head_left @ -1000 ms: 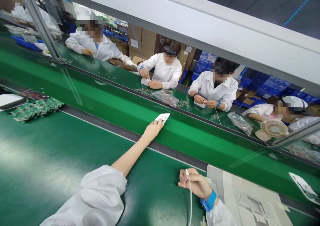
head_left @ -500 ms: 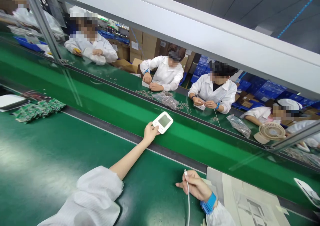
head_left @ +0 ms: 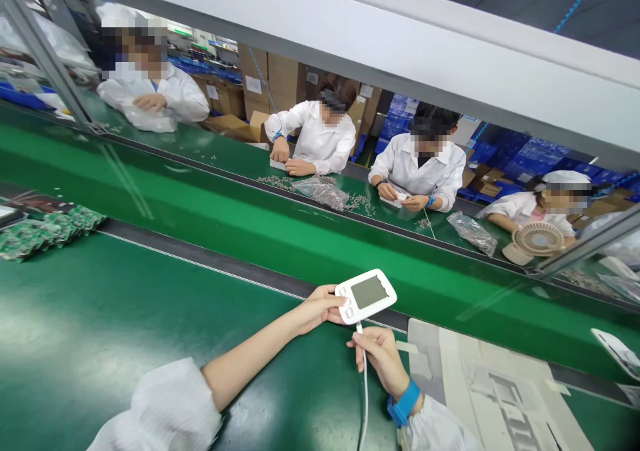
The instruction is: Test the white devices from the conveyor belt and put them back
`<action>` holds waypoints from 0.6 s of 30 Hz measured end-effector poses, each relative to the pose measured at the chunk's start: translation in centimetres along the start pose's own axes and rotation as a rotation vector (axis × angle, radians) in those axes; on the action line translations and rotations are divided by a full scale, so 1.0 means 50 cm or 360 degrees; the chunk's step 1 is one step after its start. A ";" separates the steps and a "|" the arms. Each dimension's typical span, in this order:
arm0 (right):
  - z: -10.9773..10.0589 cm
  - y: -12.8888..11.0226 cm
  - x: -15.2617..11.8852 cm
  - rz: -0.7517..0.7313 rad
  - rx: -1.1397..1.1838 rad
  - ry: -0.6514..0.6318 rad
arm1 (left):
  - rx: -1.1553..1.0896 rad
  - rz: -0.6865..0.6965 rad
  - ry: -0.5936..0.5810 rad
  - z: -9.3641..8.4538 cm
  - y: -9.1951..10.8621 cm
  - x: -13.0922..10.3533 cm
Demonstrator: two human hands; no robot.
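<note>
My left hand (head_left: 323,310) grips a white handheld device with a grey screen (head_left: 367,292) by its left end, thumb on the buttons. The device is tilted above the dark belt edge. Just below it, my right hand (head_left: 381,356) pinches the plug end of a white cable (head_left: 365,398), and a blue wrist strap circles that wrist. The plug tip meets the device's lower edge; whether it is inserted I cannot tell. From the plug the cable runs down out of view.
Green circuit boards (head_left: 55,230) lie piled at the left. A taped paper sheet (head_left: 480,371) covers the bench at right. Beyond the green belt (head_left: 210,221), several co-workers in white sit with small parts, plastic bags (head_left: 473,232) and a fan (head_left: 539,239). A white beam (head_left: 320,21) crosses overhead.
My left hand has brought the device back toward me and to the right, turning it. My right hand has raised the cable plug slightly, to the device's lower edge. The view has shifted a little.
</note>
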State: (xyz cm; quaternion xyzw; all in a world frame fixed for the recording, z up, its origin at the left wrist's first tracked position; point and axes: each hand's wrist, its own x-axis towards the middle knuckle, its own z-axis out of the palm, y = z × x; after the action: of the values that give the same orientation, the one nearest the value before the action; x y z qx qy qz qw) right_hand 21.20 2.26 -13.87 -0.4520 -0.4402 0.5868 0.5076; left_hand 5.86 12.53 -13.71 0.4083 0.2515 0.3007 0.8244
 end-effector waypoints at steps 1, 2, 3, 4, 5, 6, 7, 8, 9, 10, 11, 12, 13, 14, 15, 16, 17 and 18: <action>-0.001 0.002 0.000 0.0013 0.0001 0.0006 | 0.0003 -0.0004 0.0003 0.000 0.001 0.000; -0.003 0.003 0.000 0.0028 0.0011 0.0010 | 0.0005 -0.0009 0.0007 0.000 0.002 0.001; -0.004 0.004 0.001 0.0044 0.0025 0.0013 | 0.0007 -0.0015 0.0013 0.000 0.003 0.001; -0.005 0.004 0.001 0.0058 0.0042 0.0015 | 0.0007 -0.0019 0.0021 0.000 0.003 0.002; -0.005 0.003 0.002 0.0066 0.0060 0.0019 | 0.0005 -0.0021 0.0027 0.001 0.003 0.002; -0.006 0.003 0.002 0.0070 0.0078 0.0023 | 0.0002 -0.0023 0.0031 0.001 0.003 0.002; -0.006 0.001 0.002 0.0071 0.0096 0.0028 | -0.0002 -0.0022 0.0030 0.001 0.002 0.002; -0.005 0.000 0.002 0.0070 0.0110 0.0034 | -0.0007 -0.0020 0.0029 0.002 0.002 0.001; -0.005 -0.001 0.003 0.0070 0.0117 0.0037 | -0.0011 -0.0017 0.0027 0.002 0.002 0.001; -0.005 -0.002 0.002 0.0071 0.0118 0.0039 | -0.0013 -0.0014 0.0025 0.002 0.003 0.000; -0.005 -0.002 0.002 0.0075 0.0116 0.0037 | -0.0013 -0.0013 0.0023 0.002 0.003 0.000; -0.004 -0.003 0.002 0.0078 0.0112 0.0033 | -0.0013 -0.0009 0.0022 0.002 0.003 -0.001; -0.004 -0.003 0.002 0.0082 0.0107 0.0028 | -0.0013 -0.0007 0.0021 0.002 0.003 -0.001; -0.004 -0.003 0.002 0.0086 0.0105 0.0023 | -0.0012 -0.0005 0.0017 0.002 0.004 -0.001; -0.004 -0.003 0.002 0.0090 0.0106 0.0020 | -0.0013 -0.0004 0.0012 0.003 0.004 -0.002; -0.004 -0.002 0.002 0.0095 0.0108 0.0020 | -0.0013 -0.0002 0.0009 0.003 0.005 -0.002; -0.004 -0.003 0.002 0.0098 0.0109 0.0022 | -0.0014 -0.0002 0.0009 0.004 0.005 -0.002; -0.004 -0.003 0.002 0.0103 0.0109 0.0025 | -0.0013 -0.0003 0.0009 0.004 0.006 -0.002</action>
State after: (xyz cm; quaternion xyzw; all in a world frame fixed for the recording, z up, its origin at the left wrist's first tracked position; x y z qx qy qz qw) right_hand 21.39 2.37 -13.77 -0.4530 -0.4009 0.6141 0.5069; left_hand 5.85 12.48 -13.34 0.4039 0.2530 0.3019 0.8256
